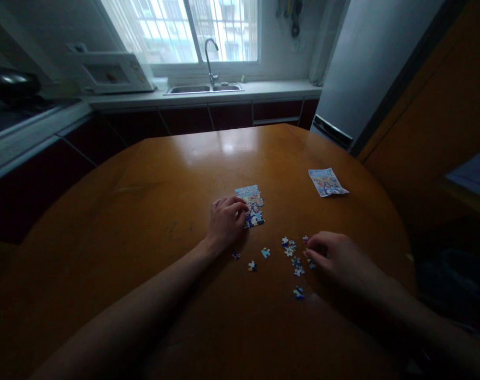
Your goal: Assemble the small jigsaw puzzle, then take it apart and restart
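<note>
A partly joined jigsaw puzzle (255,198) lies on the table, its right edge uneven with tabs. My left hand (227,219) rests at its left side, fingers loosely bent over that edge and hiding part of it. Several loose puzzle pieces (290,248) are scattered to the right and nearer to me. Among the rightmost of them is my right hand (330,250), its thumb and forefinger slightly apart beside a small piece (305,239). Single pieces lie apart: a light blue one (266,253), a dark and white one (252,266) and a blue one (298,293).
A creased printed picture sheet (327,182) lies at the right on the brown wooden table (176,174). Beyond the table stand a counter with a sink (203,89), a microwave (111,74) and a stove at the left. A refrigerator (366,63) stands at the right.
</note>
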Demonstrator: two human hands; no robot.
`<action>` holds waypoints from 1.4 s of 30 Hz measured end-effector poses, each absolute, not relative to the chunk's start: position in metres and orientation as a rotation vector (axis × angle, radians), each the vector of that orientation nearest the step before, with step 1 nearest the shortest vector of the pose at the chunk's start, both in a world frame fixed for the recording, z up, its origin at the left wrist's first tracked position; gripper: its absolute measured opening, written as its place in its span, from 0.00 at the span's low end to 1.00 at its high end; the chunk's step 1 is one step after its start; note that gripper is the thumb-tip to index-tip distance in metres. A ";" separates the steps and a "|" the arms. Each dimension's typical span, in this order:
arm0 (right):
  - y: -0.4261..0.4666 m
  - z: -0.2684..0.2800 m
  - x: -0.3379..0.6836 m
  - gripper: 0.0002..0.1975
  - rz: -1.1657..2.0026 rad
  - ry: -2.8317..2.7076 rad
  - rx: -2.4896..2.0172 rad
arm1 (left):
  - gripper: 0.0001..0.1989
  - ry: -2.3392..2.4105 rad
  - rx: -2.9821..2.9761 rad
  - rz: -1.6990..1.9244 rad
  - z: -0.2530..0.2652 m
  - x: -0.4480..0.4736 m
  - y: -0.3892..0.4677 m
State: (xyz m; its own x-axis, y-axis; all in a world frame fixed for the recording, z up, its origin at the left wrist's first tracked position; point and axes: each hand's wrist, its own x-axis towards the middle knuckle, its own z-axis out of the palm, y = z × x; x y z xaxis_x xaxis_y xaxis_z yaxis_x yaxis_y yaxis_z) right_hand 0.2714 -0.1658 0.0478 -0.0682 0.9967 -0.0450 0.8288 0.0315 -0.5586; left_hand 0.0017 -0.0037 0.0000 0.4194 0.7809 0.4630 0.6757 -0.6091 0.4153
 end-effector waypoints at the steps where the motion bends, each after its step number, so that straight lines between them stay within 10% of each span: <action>1: -0.172 0.044 0.271 0.04 0.644 -1.955 -1.915 | 0.08 1.294 2.505 0.952 0.000 0.002 -0.004; 42: -0.093 0.047 0.269 0.05 0.741 -1.752 -1.453 | 0.11 1.094 2.545 0.861 0.000 0.004 -0.005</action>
State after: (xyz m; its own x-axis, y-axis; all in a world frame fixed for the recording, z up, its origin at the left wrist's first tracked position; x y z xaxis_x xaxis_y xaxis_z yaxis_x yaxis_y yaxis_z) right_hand 0.2687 -0.0928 0.0472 -0.0949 0.9805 0.1719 0.5595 0.1954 -0.8054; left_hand 0.0043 -0.0049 0.0003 0.5459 0.7231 0.4232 0.5815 -0.6907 0.4300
